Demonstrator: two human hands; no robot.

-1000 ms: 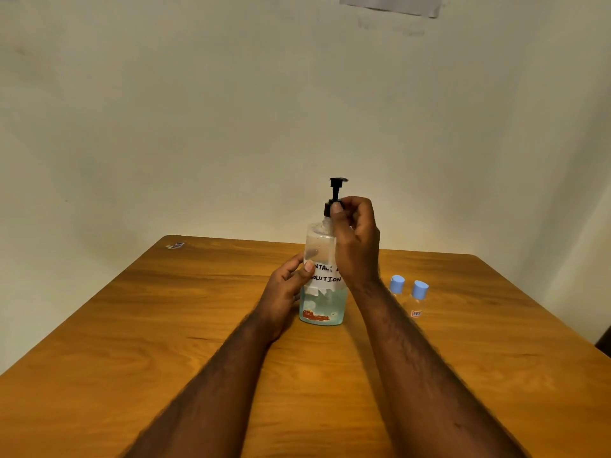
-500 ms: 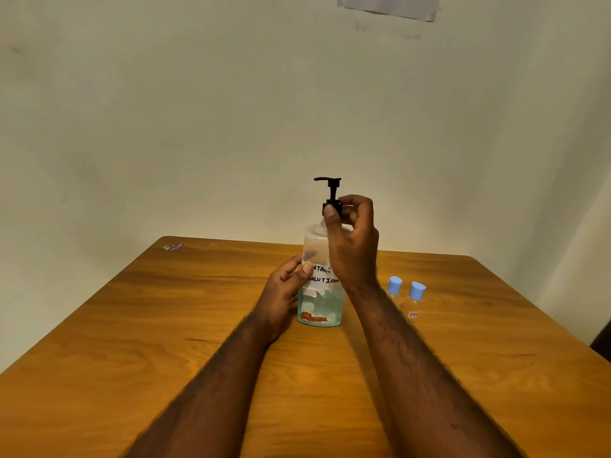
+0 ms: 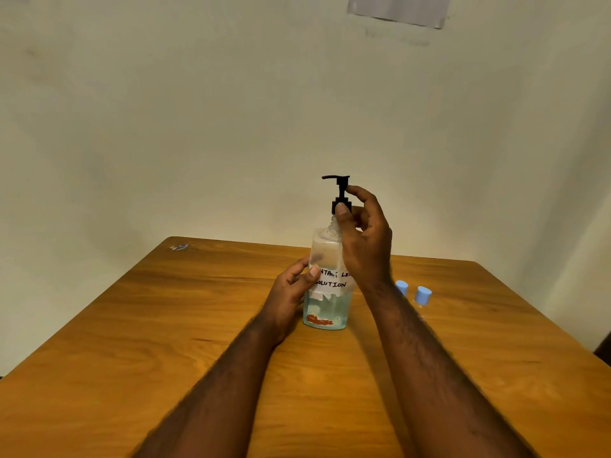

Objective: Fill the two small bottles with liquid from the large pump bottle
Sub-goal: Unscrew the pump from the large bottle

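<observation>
On the table (image 3: pixel 158 342), left hand (image 3: pixel 289 294) gripping pump bottle (image 3: pixel 325 312), right hand (image 3: pixel 365 241) pinching collar (image 3: pixel 337 203), spout (image 3: pixel 332 177) swung leftward.

A varnished wooden worktop (image 3: pixel 165 358) shows orange-brown grain under a smooth, soft sheen. The large pump bottle (image 3: pixel 325 312) is clear, glossy plastic, cloudy in its upper half and tinted pale blue lower down. Its pump head (image 3: pixel 340 186) is black plastic with a dull finish. A torn white paper label (image 3: pixel 330 285), matt and hand-lettered, clings to the front. The 2 small bottles (image 3: pixel 420 304) are clear plastic with smooth light-blue plastic caps (image 3: pixel 402 287). The wall (image 3: pixel 198 127) behind is flat, matt paint.
</observation>
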